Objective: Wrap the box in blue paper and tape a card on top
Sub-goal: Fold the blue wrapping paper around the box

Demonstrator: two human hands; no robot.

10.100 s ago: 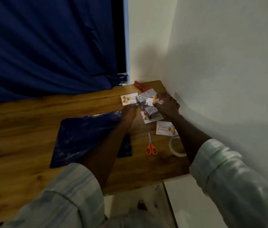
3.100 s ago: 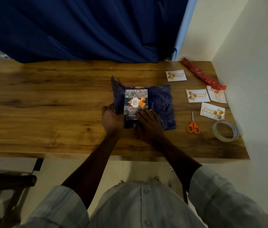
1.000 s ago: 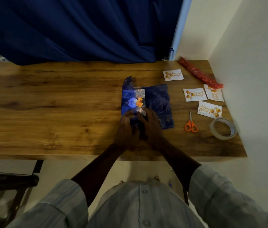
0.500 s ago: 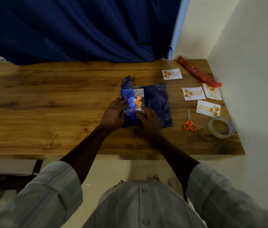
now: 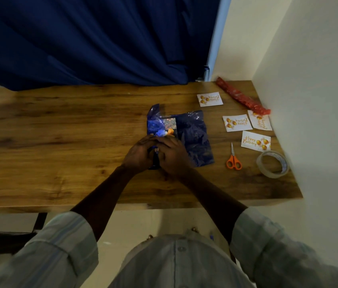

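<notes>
Pressing together over the near end of the box, the left hand and right hand pinch the blue paper folded onto it mid-desk, with birthday cards, scissors and tape roll lying well to the right.

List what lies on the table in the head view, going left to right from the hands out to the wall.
left hand → right hand → blue paper → scissors → tape roll
</notes>
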